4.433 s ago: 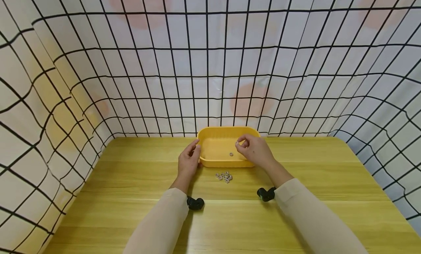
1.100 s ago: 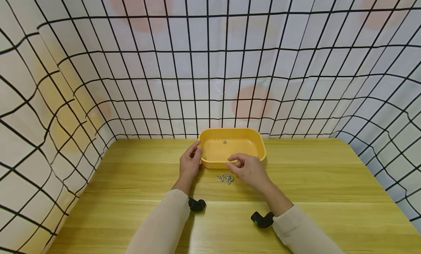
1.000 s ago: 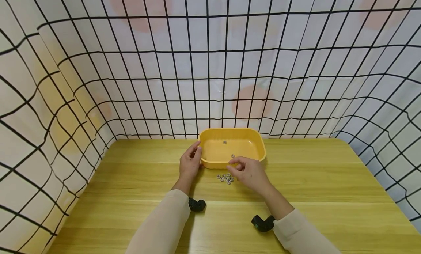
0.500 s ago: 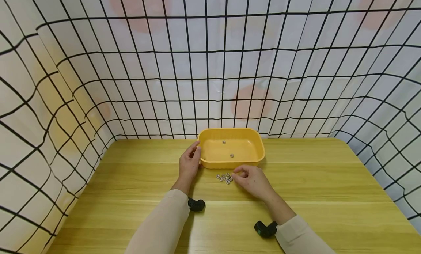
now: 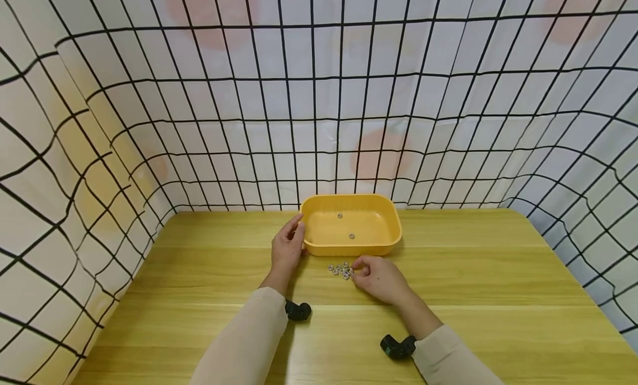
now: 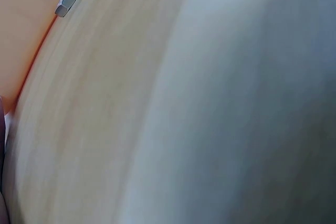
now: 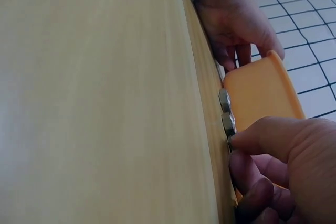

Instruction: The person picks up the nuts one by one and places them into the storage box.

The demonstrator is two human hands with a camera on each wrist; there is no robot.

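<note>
My left hand rests against the left end of the yellow tray, its fingers fairly straight along the outside. Thumb and index finger of my right hand close on a hex nut at the right edge of a small heap of metal nuts. That nut is mostly covered by fingertips in the right wrist view, where two other nuts stand out beside the tray wall. Inside the tray lie two nuts, one toward the back and one nearer the front.
Everything stands on a wood-grain table. A white cloth with a black grid rises behind and on both sides. Black wrist cameras sit under both sleeves. The left wrist view holds mostly tabletop.
A second nut has come to lie in the tray. My right hand has moved from over the tray to the heap in front and its fingertips have come together there. My left hand stays put.
</note>
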